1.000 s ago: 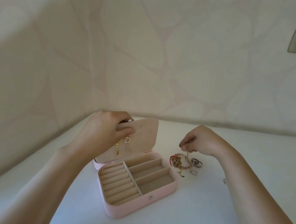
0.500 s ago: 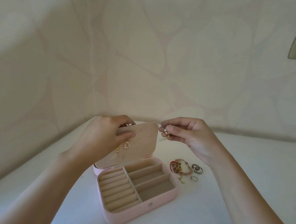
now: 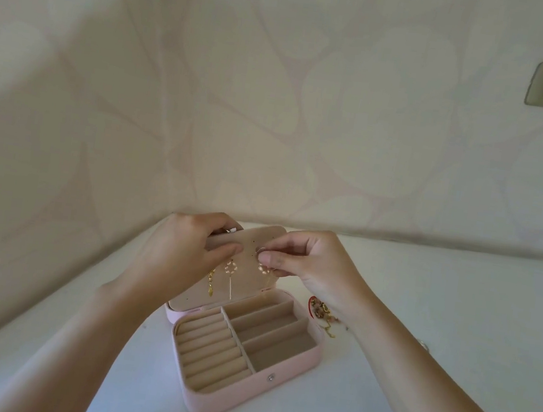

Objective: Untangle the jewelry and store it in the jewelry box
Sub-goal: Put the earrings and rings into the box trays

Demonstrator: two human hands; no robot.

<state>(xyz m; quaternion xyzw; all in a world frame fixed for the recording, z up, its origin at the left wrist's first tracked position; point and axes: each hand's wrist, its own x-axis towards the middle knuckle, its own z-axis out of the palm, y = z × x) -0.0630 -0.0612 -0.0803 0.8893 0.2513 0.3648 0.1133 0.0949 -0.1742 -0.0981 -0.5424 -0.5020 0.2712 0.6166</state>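
Earring (image 3: pixel 263 269) pinched in the right hand (image 3: pixel 311 263) sits against the lid (image 3: pixel 246 282) (left hand (image 3: pixel 185 249) grips the lid's edge at nine o'clock).

Box compartments (image 3: pixel 267 329) unobstructed; jewelry pile (image 3: pixel 320 310) crowds box's right side

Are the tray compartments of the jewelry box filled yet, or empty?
Empty. The ring rolls and divided slots of the jewelry box show only bare beige lining; earrings hang on the lid's inside panel instead.
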